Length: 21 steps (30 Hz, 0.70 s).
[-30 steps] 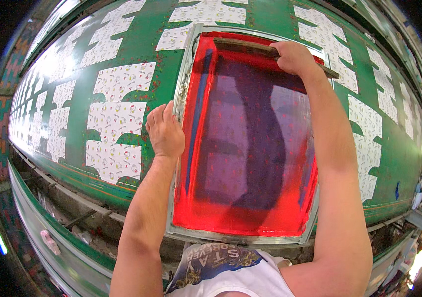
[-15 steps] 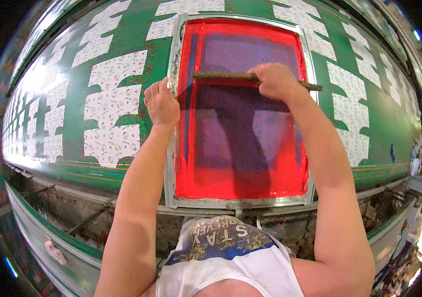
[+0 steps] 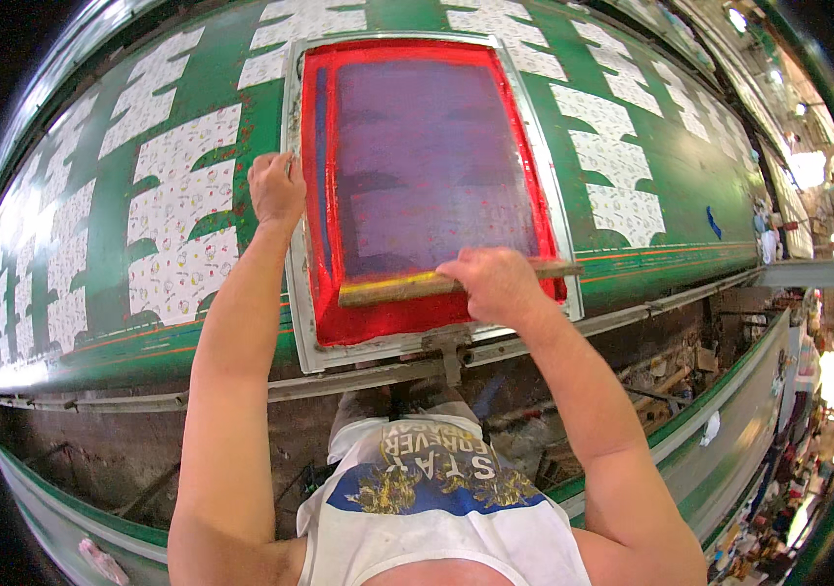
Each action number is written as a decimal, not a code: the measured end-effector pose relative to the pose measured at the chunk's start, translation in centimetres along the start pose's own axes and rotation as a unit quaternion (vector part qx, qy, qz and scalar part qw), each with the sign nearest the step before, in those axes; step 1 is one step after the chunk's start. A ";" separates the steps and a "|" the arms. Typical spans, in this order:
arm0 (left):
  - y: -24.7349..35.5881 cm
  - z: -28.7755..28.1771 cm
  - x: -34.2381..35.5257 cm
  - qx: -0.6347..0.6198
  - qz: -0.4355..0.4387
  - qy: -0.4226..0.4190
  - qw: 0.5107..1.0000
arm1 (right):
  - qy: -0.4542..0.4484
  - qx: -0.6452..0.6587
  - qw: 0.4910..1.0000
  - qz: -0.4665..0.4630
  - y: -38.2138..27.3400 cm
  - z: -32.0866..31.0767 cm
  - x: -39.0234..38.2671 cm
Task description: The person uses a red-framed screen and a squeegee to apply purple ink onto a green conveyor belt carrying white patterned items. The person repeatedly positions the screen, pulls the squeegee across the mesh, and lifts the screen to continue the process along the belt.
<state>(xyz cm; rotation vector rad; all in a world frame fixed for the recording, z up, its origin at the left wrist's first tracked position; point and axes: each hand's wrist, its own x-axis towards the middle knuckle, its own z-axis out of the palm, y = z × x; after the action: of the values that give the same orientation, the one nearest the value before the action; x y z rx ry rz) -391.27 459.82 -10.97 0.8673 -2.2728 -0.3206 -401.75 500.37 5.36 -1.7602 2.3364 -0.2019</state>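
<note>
A screen-printing frame (image 3: 301,303) with a pale metal rim lies on a green printing table (image 3: 671,156). Its mesh (image 3: 427,127) looks purple inside a red border, and printed pieces show through it. My right hand (image 3: 500,285) grips a long wooden squeegee (image 3: 387,288) with a yellow strip along its edge. The squeegee lies crosswise over the near part of the mesh, with red ink (image 3: 387,320) on its near side. At the frame's left rim, my left hand (image 3: 278,190) is closed with curled fingers on the edge.
White patterned fabric pieces (image 3: 182,210) with notched edges lie in rows left of the frame, and more pieces (image 3: 612,161) lie to the right. A metal rail (image 3: 632,322) runs along the table's near edge. Behind me stands another green-edged table (image 3: 75,508).
My right hand has drawn the squeegee from the far part of the mesh toward me. My left hand stays at the frame's left rim. The view has shifted.
</note>
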 end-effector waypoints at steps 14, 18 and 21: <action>4.0 -4.8 -7.5 0.040 -0.138 -0.076 0.987 | -0.004 0.026 0.997 -0.074 -1.9 3.1 -9.9; 4.4 -4.5 -7.8 0.067 -0.154 -0.049 0.985 | 0.015 0.115 0.986 -0.121 0.6 2.7 -11.9; 4.9 -4.1 -7.7 0.098 -0.161 -0.043 0.981 | 0.051 0.224 0.965 -0.129 4.3 2.2 -14.0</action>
<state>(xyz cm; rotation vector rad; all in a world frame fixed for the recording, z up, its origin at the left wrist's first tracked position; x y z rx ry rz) -386.73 468.60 -9.68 1.3519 -2.2673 -0.2843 -401.48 515.00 3.42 -1.8353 1.9070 -0.8108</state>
